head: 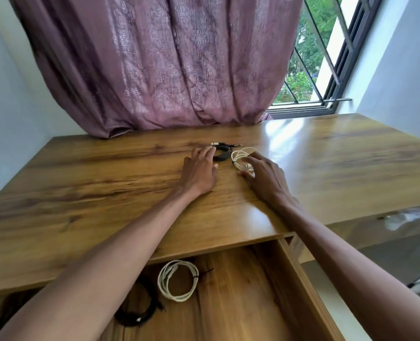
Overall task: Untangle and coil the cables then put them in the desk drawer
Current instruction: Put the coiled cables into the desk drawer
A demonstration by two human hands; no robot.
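While two coils already lie in the open drawer (299, 286), two more sit far out on the desk (81, 193), and both my hands are stretched to them. My left hand (200, 172) lies palm down with its fingers spread flat, their tips resting on the near edge of the black coiled cable (222, 155); nothing is pinched or lifted, and the coil stays flat on the wood with its plugs pointing off toward the window side. My right hand (265, 175) reaches in from the right, fingers loosely curled over the near side of the white coiled cable (240, 157). My fingertips touch its loops, but whether I have truly closed on any strand I cannot tell, since my own fingers hide the contact. These two coils sit just beside each other, black to the left and white to the right.

Down in the drawer, below my forearms, a second white coil (178, 280) rests toward the back, bound by a dark tie, and a second black coil (140, 313) lies nearer me to its left, partly covered by my left arm.

Behind the desk a mauve patterned curtain (154, 65) hangs down onto the back edge, and to its right a barred window (327, 57) shows green foliage.
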